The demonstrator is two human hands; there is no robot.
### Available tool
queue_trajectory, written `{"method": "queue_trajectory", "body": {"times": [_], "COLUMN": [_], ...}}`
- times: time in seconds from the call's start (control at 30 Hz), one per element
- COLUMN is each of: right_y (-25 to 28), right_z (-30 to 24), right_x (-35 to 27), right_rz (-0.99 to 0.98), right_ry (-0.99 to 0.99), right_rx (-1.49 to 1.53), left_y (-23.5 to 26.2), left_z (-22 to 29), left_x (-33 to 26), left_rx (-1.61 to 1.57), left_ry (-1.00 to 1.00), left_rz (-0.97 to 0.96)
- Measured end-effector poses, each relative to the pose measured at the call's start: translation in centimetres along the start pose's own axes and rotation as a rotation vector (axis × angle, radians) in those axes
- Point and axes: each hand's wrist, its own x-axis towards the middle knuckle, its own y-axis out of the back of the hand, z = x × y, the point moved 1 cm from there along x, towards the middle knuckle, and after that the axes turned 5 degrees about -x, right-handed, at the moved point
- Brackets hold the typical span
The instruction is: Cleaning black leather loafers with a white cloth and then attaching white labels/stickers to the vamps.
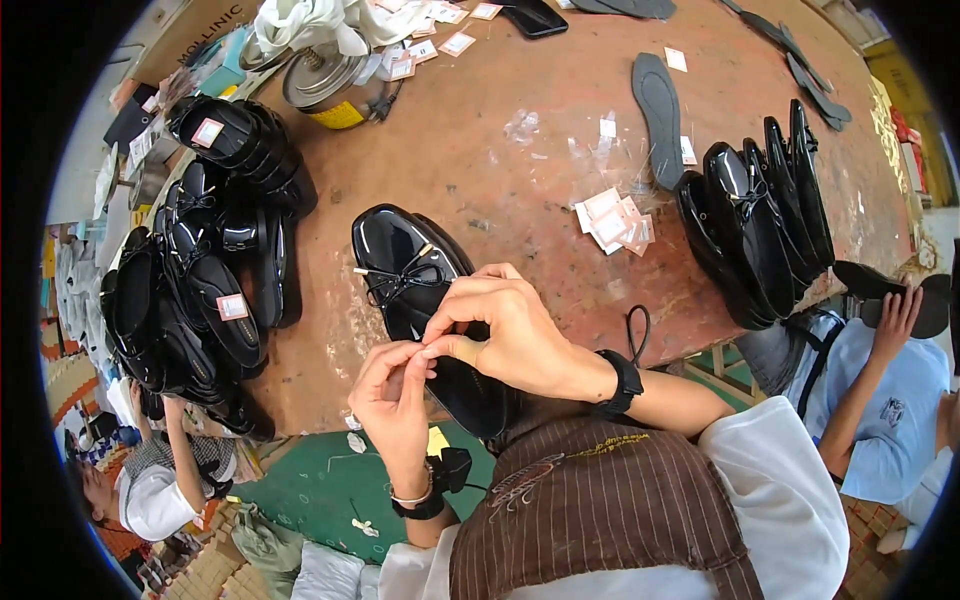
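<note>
A glossy black loafer (385,235) with a thin bow on its upper lies near the table's front edge, toe away from me. Part of a second black shoe shows beside it. Over the loafer's opening, my left hand (393,395) and my right hand (512,325) meet fingertip to fingertip. Both are closed in a pinch. Whatever lies between the fingers is too small to make out. My right hand covers part of the shoe's side.
Black shoes (280,260) are stacked at the left; more shoes (735,220) stand in a row at the right. Paper tags (612,222), a grey insole (655,110), a metal can (325,85) and a phone (533,18) lie beyond. People work at both sides.
</note>
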Motion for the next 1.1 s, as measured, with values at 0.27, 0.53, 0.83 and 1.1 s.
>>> {"method": "queue_trajectory", "body": {"times": [0.27,0.53,0.83,1.1], "right_y": [0.1,0.0,0.9,6.2], "right_z": [0.3,-0.1,0.1,2.1], "right_x": [0.2,0.4,0.6,2.1], "right_rz": [0.028,0.007,-0.048,0.248], "right_ry": [0.054,-0.025,-0.028,-0.113], "right_rx": [-0.001,0.009,0.169,0.019], "left_y": [0.0,-0.1,-0.1,-1.2], "left_z": [-0.2,-0.3,-0.3,0.7], "left_x": [0.1,0.0,0.1,-0.4], "left_rx": [0.042,-0.201,-0.202,0.053], "left_ry": [-0.004,0.100,0.100,-0.024], "left_rz": [-0.035,0.093,0.028,0.335]}}
